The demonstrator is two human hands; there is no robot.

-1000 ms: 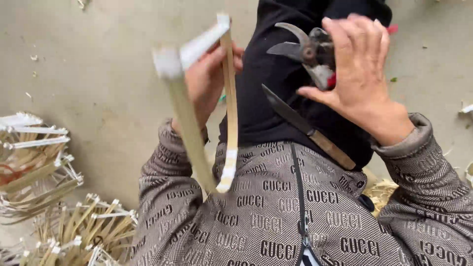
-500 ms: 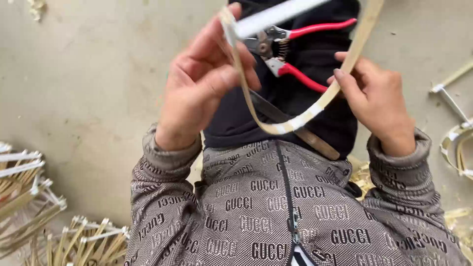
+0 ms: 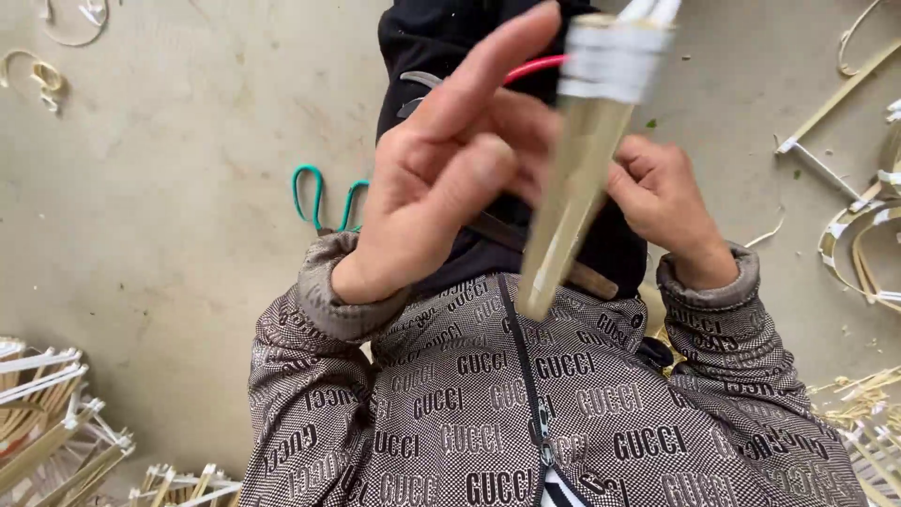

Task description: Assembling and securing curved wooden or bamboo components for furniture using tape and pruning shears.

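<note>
A flat, pale bamboo strip point(image 3: 572, 188) with white tape around its top end point(image 3: 615, 56) stands blurred and close to the camera between my hands. My left hand point(image 3: 441, 188) pinches it from the left, with the index finger stretched upward. My right hand point(image 3: 666, 197) closes on it from the right, though the strip hides the fingertips. Behind the hands, red-handled pruners point(image 3: 535, 68) lie against my dark lap. A wooden-handled blade point(image 3: 587, 279) lies across my lap below the hands.
Green-handled scissors point(image 3: 324, 197) lie on the concrete floor to the left. Bundles of taped bamboo strips point(image 3: 47, 413) are piled at the lower left. Bent strips and hoops point(image 3: 859, 235) lie at the right, and curled offcuts point(image 3: 42, 75) at the upper left.
The strip was a wide loop held between both hands. It is now upright and close to the camera, and my hands have drawn together. The view has shifted, and the green scissors now show.
</note>
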